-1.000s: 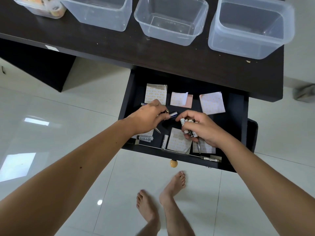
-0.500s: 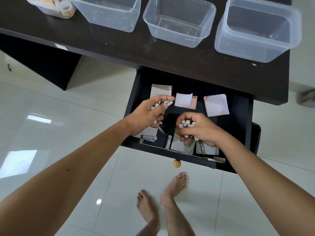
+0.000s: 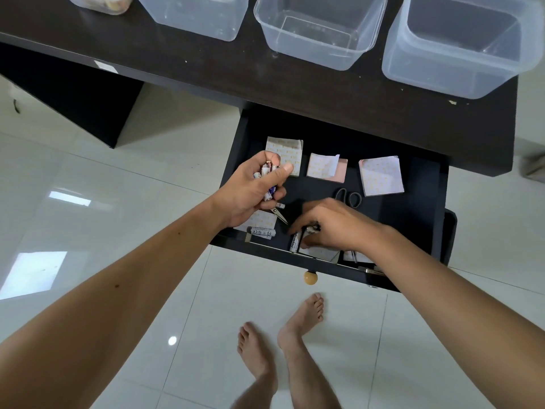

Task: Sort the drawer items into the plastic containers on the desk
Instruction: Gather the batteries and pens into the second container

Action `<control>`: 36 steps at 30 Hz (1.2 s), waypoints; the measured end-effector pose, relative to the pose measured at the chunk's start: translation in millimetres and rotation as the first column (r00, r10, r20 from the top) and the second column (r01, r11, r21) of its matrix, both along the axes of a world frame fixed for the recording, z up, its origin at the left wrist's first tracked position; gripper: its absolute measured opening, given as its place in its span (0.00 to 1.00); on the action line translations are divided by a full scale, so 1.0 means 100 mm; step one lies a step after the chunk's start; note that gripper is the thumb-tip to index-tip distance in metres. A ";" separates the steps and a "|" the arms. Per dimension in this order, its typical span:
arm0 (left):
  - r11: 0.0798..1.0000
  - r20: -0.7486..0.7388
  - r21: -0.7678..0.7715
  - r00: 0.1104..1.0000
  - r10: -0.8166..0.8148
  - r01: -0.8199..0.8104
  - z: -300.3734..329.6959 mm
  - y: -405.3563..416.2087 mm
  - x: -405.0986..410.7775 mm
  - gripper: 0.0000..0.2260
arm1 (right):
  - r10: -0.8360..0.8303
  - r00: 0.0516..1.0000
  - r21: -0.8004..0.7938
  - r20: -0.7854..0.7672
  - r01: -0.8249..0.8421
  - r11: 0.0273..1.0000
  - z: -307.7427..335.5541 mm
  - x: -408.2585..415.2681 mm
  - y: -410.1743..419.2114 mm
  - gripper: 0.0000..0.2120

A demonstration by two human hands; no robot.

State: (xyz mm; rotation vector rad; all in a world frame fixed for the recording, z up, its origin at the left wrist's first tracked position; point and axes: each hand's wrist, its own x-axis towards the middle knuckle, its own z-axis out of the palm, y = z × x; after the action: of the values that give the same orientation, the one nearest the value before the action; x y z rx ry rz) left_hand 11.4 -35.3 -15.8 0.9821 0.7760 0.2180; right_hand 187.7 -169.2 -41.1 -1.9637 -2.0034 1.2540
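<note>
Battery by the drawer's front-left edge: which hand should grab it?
Probably right. The left hand already grips a bunch of batteries; the right hand is low in the drawer, though busy at another battery. Loose battery lies nearby.

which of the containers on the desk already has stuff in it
The far-left container, cut off at the frame's top edge: it holds roll-shaped items. The other three clear containers show nothing inside.

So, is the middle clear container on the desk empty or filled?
Empty: through the clear container only its bare floor shows, on the desk.
</note>
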 end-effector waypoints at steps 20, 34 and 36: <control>0.730 -0.594 0.452 0.783 -0.182 0.513 -0.18 -0.07 -0.01 0.16 | -0.358 0.928 -0.015 -0.102 0.358 0.933 0.14 0.36 -0.27 0.09; 0.678 -0.571 0.560 0.815 -0.102 0.477 -0.12 -0.11 0.02 0.04 | -0.569 0.759 -0.141 -0.316 0.556 0.819 0.19 0.42 -0.40 0.05; 0.694 -0.517 0.585 0.853 -0.079 0.419 -0.05 -0.13 0.00 0.05 | -0.577 0.747 -0.157 -0.328 0.560 0.814 0.20 0.39 -0.37 0.03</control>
State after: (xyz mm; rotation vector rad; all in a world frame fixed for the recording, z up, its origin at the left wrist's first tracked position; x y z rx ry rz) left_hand 11.8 -48.5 -20.6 1.8956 0.9972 0.0089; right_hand 226.8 -206.5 -21.3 -1.9524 -1.0787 1.3644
